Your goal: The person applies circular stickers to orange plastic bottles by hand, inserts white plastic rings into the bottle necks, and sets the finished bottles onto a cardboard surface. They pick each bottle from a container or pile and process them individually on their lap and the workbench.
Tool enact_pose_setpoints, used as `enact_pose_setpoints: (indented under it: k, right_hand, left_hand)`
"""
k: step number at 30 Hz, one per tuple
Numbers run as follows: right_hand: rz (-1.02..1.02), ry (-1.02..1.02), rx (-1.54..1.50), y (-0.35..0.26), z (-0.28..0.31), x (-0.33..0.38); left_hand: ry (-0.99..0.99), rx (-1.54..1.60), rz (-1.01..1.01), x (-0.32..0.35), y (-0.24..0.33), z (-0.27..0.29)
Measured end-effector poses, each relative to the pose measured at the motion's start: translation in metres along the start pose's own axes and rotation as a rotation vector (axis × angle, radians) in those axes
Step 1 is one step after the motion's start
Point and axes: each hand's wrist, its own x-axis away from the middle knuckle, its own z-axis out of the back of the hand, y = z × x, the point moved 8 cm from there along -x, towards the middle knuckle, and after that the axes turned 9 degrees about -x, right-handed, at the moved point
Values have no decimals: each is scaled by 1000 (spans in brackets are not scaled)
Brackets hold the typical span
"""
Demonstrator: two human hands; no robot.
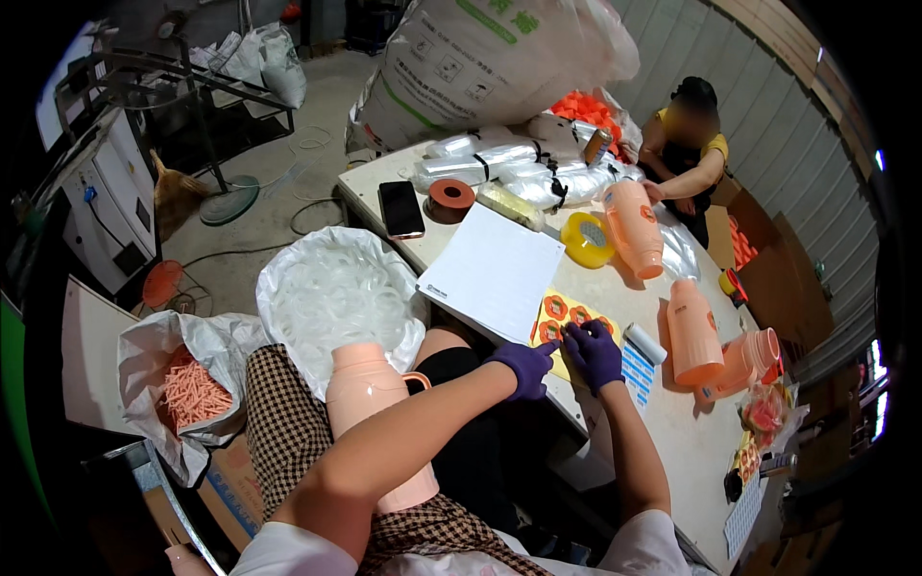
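A yellow sheet of round orange stickers (556, 306) lies on the table, partly under a stack of white paper (492, 261). My left hand (524, 369), in a purple glove, has thumb and forefinger together at the sheet's near edge. Over the sheet's right part, my right hand (594, 357), also gloved in purple, has its fingers bent down onto it. Whether a loose sticker is between the fingers is hidden. A peach-coloured thermos body with a handle (360, 389) rests on my lap, crossed by my left forearm and touched by neither hand.
Across the white table (444, 257), a person (688, 158) touches an upright peach thermos (634, 230). More thermos bodies (693, 336) stand and lie at right. Yellow tape (587, 240), a phone (400, 209) and plastic-wrapped bundles (499, 161) lie farther back. Sacks of clear rings (336, 293) and pink parts (195, 389) stand left.
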Motion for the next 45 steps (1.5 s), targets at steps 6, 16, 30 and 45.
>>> enact_pose_setpoints:
  k: [6,16,30,45]
  right_hand:
    - [-98,-135,-67,15,-14,-24]
    - [-544,57,-996,84,16,-30]
    - [41,-3,19,15,29,3]
    - [-359,-97,-183,52,-15,-64]
  left_hand:
    - [-18,-19,-10,0,0,2]
    - [-14,-32,36,2,3,2]
    - [1,-33,18,2,2,2]
    - [55,-22,29,8,1,1]
